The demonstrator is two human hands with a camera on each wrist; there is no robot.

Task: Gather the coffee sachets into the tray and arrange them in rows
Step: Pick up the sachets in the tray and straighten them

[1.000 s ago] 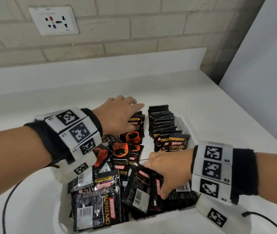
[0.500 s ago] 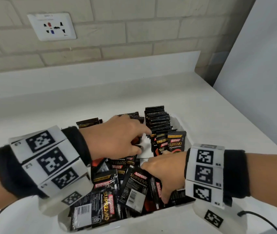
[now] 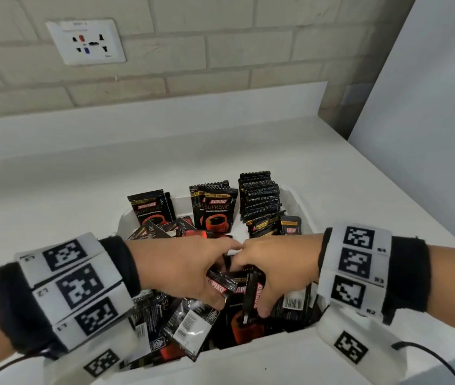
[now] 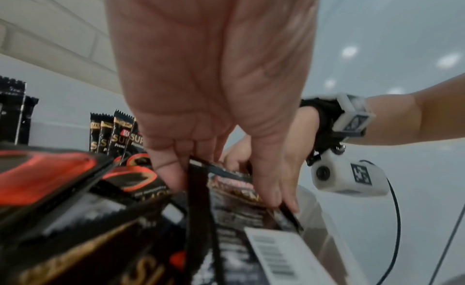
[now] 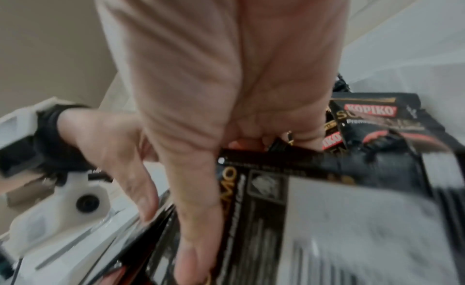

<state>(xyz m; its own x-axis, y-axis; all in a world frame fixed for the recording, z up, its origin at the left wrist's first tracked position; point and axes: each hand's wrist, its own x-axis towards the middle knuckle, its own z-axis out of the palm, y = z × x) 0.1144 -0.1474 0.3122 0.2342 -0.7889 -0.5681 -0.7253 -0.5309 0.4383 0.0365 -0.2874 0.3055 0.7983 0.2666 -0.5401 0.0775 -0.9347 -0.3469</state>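
A white tray (image 3: pixel 248 354) on the counter holds many black Kopiko coffee sachets. At its far end a tight row (image 3: pixel 259 201) stands on edge at the right, with a small group (image 3: pixel 215 209) in the middle and a few sachets (image 3: pixel 151 209) at the left. The near half is a loose heap (image 3: pixel 187 329). My left hand (image 3: pixel 212 276) and right hand (image 3: pixel 262 276) meet over the middle of the heap. The left hand (image 4: pixel 221 179) pinches a few upright sachets (image 4: pixel 201 189) between thumb and fingers. The right hand (image 5: pixel 221 179) grips a bunch of sachets (image 5: pixel 302 170).
The tray sits on a white counter (image 3: pixel 82 176) against a brick wall with a socket plate (image 3: pixel 86 41). A white panel (image 3: pixel 429 107) rises at the right. Black cables (image 3: pixel 429 359) trail from both wrist cameras near the counter's front edge.
My left hand drew back from the far rows to the middle of the tray. It now meets the right hand, and both have closed on sachets from the heap.
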